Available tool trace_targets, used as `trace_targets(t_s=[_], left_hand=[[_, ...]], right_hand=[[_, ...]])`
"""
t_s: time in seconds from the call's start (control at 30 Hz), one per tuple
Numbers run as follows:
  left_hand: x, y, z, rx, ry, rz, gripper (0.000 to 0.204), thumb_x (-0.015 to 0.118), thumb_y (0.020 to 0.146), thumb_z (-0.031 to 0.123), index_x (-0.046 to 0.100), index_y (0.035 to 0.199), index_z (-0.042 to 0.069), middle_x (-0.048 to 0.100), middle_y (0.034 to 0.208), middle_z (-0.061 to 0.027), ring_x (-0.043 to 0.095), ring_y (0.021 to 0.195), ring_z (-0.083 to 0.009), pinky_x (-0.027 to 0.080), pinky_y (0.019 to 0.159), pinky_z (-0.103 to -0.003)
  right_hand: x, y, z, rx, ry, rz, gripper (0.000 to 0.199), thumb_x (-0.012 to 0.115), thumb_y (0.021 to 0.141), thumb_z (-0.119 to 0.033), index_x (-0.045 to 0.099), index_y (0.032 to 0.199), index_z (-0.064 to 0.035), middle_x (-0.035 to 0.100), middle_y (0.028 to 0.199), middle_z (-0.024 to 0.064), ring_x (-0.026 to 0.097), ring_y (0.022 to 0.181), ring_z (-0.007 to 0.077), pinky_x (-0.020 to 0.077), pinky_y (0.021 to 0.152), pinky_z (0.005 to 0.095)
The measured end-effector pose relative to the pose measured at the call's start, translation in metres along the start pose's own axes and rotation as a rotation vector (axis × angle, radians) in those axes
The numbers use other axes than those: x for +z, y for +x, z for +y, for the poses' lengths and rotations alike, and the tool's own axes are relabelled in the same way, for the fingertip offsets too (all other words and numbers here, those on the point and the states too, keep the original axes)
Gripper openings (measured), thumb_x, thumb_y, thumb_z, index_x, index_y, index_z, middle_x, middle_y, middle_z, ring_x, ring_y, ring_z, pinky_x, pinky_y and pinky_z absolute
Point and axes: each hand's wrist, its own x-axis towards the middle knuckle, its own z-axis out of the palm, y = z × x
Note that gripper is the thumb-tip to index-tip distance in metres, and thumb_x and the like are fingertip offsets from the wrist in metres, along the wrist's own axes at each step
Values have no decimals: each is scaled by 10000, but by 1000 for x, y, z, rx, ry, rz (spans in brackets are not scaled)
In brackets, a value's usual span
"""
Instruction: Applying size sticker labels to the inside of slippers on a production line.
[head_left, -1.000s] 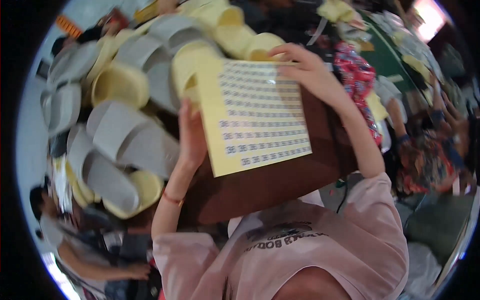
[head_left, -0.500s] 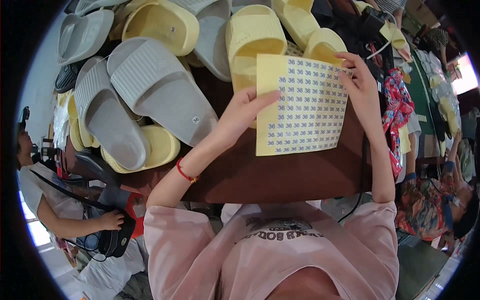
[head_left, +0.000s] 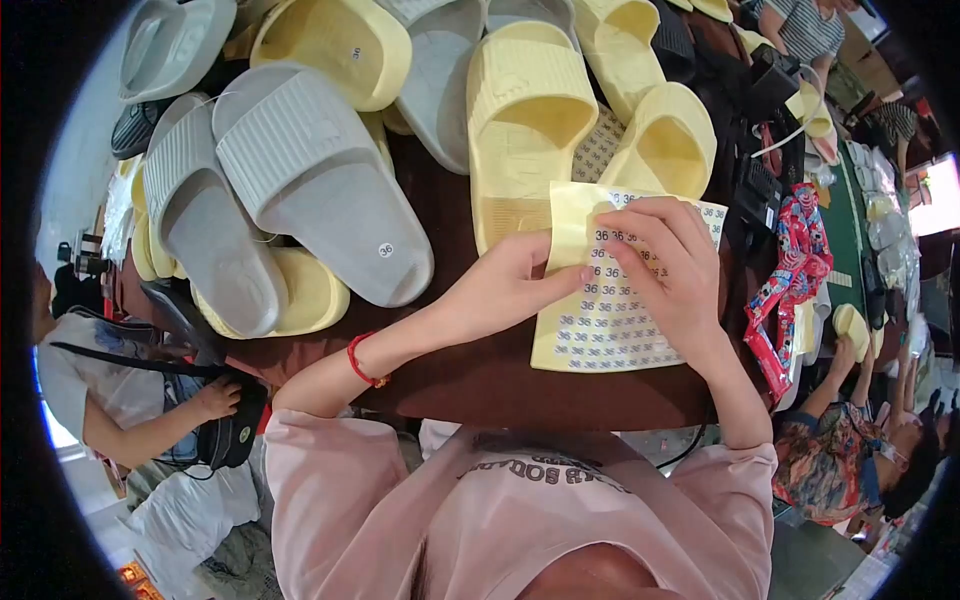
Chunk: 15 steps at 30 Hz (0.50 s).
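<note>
1 label sheet [head_left: 610, 335]: left hand [head_left: 505, 290] pinched its left edge, presumably for steadiness; right hand's [head_left: 670, 275] fingers [head_left: 655, 228], nearly together, hid any hold.

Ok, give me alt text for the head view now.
A person's left hand holds a pale yellow sheet of stickers by its left edge, the right hand over its front. Gray and yellow slide sandals crowd the brown table; other people are at both sides.

The sticker sheet [head_left: 603, 318] looks like smooth paper, the grey slipper [head_left: 335, 208] matt ribbed plastic, the red packets [head_left: 797, 262] glossy.
</note>
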Motion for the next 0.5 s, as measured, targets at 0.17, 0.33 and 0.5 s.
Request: trace_targets(t_s=[0.17,0.33,0.5], left_hand=[[1,1,-8,-14,315,83,276,578,945,133,594,1178,-15,654,998,-23,572,892,-62,492,788,-256],[5,4,-16,277,498,200,185,540,907,80,595,1035,-42,564,678,-155,532,579,-183,423,549,-343],[5,3,-16,335,567,233,166,544,894,74,598,1002,-41,563,688,-210,536,552,-299,422,531,-374]], right_hand=[[3,-3,0,23,25,-2,227,720,728,-84,649,944,-82,597,897,49,586,797,238,462,680,338],[2,-3,1,41,48,-41,173,706,747,-95,629,900,-75,594,884,36,591,795,233,463,681,336],[-1,-2,2,77,119,-91,156,696,755,-86,613,887,-71,587,877,36,590,797,237,461,691,334]])
